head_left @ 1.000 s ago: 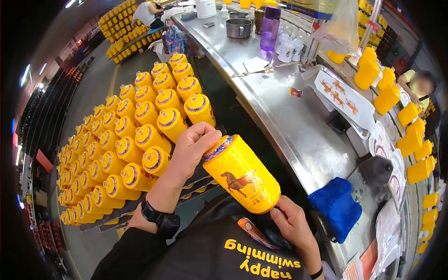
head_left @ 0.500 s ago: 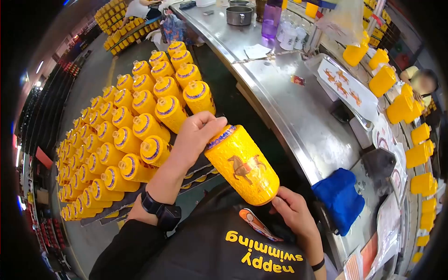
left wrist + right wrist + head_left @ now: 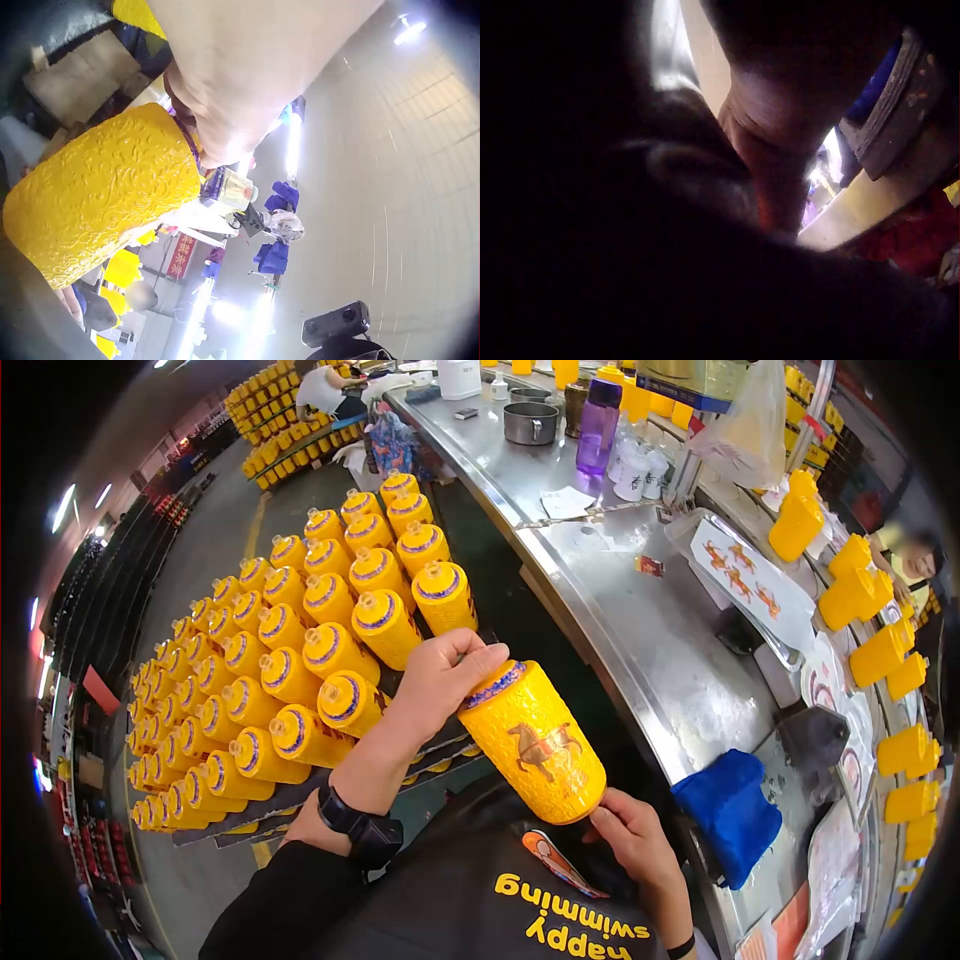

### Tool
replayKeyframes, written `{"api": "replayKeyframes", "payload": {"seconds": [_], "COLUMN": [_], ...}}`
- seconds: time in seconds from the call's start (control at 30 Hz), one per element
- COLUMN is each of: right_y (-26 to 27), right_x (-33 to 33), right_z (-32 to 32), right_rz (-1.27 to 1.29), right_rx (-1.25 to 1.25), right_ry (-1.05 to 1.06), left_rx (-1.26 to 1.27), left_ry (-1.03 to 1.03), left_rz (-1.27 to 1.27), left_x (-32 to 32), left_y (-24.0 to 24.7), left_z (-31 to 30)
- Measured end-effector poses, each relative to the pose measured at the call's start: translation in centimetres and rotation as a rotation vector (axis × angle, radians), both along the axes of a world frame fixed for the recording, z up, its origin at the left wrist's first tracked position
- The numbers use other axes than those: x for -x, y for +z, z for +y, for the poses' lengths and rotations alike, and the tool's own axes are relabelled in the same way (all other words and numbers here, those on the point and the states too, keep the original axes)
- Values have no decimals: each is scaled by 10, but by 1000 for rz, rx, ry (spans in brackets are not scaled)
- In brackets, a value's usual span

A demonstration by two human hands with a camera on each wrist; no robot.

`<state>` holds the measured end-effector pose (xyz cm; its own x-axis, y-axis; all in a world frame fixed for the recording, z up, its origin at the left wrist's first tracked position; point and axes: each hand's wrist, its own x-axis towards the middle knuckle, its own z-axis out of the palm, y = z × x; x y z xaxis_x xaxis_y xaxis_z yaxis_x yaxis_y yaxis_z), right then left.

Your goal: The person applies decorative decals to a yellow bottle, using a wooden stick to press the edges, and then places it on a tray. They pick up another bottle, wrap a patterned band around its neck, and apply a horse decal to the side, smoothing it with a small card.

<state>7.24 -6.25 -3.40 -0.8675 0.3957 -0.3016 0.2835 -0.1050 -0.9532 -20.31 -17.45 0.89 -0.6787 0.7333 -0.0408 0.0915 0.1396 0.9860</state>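
Note:
A yellow embossed bottle [image 3: 535,750] with a brown horse picture and a blue-patterned collar is held tilted in front of the body. My left hand [image 3: 448,675] grips it at the neck, which the fingers hide. At the lower end, my right hand [image 3: 635,838] pinches the rim of the base between thumb and fingers. In the left wrist view, the left hand [image 3: 225,82] covers the neck, and the raised scroll pattern of the bottle [image 3: 112,187] shows. The right wrist view is mostly dark, with part of the right hand [image 3: 772,127] visible.
Rows of similar yellow bottles [image 3: 330,650] stand on a pallet to the left. Along the right runs a metal table [image 3: 650,650] with a blue cloth [image 3: 730,815], a sheet of horse decals [image 3: 740,575], a pot [image 3: 530,425] and a purple water bottle [image 3: 598,430]. Another person sits at far right.
The bottle has turned slightly about its length in my hands: the horse faces the camera more squarely and the lettering under it has gone from sight. Both hands keep their places; the head view has shifted.

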Motion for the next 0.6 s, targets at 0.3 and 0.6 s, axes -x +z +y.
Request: {"api": "replayKeyframes", "payload": {"seconds": [0.3,0.6], "right_y": [-5,-5], "right_x": [-2,8], "right_z": [-1,1], "right_rz": [2,76], "right_rx": [77,-99], "right_ry": [-28,28], "left_rx": [7,-72], "left_ry": [-31,-58], "left_rz": [32,236], "left_x": [-1,3], "left_y": [2,14], "left_z": [-2,-15]}}
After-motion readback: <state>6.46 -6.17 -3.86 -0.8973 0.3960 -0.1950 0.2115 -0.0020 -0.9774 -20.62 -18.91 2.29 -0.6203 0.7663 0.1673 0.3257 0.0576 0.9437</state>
